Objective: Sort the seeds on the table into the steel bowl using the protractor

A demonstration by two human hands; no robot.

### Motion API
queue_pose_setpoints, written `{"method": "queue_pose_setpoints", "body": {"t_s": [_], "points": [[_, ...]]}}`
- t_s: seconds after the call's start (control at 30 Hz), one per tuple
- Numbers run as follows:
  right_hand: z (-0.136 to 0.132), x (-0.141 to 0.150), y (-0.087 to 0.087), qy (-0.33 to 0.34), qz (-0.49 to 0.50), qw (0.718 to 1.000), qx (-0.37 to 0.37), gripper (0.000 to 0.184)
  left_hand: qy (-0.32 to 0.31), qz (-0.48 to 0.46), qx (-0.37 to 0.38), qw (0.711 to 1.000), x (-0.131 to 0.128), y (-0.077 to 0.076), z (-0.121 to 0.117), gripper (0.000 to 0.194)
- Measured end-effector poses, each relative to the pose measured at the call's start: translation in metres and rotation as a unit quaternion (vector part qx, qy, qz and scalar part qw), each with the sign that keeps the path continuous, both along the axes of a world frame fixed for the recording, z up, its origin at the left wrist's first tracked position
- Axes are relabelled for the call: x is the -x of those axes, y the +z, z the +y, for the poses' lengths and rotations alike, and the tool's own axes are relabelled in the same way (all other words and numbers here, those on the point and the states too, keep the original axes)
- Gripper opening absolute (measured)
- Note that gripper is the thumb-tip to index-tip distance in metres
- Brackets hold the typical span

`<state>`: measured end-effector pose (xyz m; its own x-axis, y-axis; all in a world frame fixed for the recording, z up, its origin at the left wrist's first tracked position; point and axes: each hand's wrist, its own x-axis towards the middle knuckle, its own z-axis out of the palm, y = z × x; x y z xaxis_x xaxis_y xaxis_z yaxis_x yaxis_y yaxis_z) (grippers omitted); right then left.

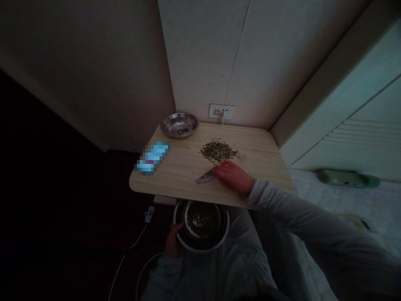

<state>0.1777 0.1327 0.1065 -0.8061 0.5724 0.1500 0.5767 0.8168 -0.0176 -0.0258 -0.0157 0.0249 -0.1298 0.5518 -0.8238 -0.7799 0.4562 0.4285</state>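
Observation:
My left hand [175,243] is closed on the rim of a metal bowl [224,234] held below the table's front edge, over my lap. Dark green mung beans [203,221] cover the bowl's bottom. On the wooden table [181,184], a loose pile of mung beans [217,150] lies spread out. At the pile's near edge is my right hand [233,176], fingers curled and pinched downward; what they hold, if anything, is hidden. A pale, thin, pointed piece [205,177] with a few dark bits lies against those fingers; its kind is unclear.
Another metal bowl [179,125] with a dark label inside stands at the table's back left corner. A blurred-out lit phone [153,158] lies at the left edge. A wall socket [221,111] holds a plug. White cables [125,255] hang at left; a green object [347,179] lies at right.

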Motion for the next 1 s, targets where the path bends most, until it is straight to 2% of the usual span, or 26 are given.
{"method": "queue_pose_setpoints", "body": {"t_s": [0.17,0.3,0.4,0.47,0.53,0.63,0.7,0.77,0.87,1.0], "points": [[-0.009,-0.006,-0.005,0.008,0.020,1.000,0.000,0.023,-0.016,-0.047,0.045,0.998,-0.006,0.013,0.005,0.021],[-0.014,-0.009,-0.008,0.003,0.049,0.999,0.001,0.022,-0.019,-0.054,0.033,0.998,-0.011,0.011,0.006,0.023],[-0.015,-0.013,-0.006,-0.032,0.104,0.994,0.000,0.021,-0.020,-0.051,0.024,0.998,-0.014,0.008,0.006,0.025],[-0.017,-0.017,-0.003,-0.087,0.163,0.983,0.002,0.020,-0.021,-0.057,0.023,0.998,-0.015,0.007,0.005,0.023],[-0.020,-0.021,0.000,-0.164,0.244,0.956,0.012,0.018,-0.019,-0.058,0.020,0.998,-0.017,0.006,0.005,0.020],[-0.027,-0.028,-0.002,-0.272,0.373,0.885,0.065,0.019,-0.021,-0.050,0.015,0.998,-0.018,0.003,0.005,0.020],[-0.031,-0.032,-0.008,-0.317,0.429,0.837,0.121,0.021,-0.025,-0.048,0.018,0.998,-0.020,0.003,0.006,0.021],[-0.034,-0.035,-0.016,-0.344,0.457,0.802,0.172,0.023,-0.037,-0.057,0.026,0.997,-0.021,0.005,0.007,0.020],[-0.034,-0.035,-0.026,-0.365,0.477,0.773,0.205,0.023,-0.041,-0.054,0.034,0.997,-0.023,0.009,0.009,0.021],[-0.033,-0.029,-0.030,-0.386,0.473,0.767,0.199,0.022,-0.048,-0.049,0.043,0.997,-0.023,0.009,0.010,0.023]]}}
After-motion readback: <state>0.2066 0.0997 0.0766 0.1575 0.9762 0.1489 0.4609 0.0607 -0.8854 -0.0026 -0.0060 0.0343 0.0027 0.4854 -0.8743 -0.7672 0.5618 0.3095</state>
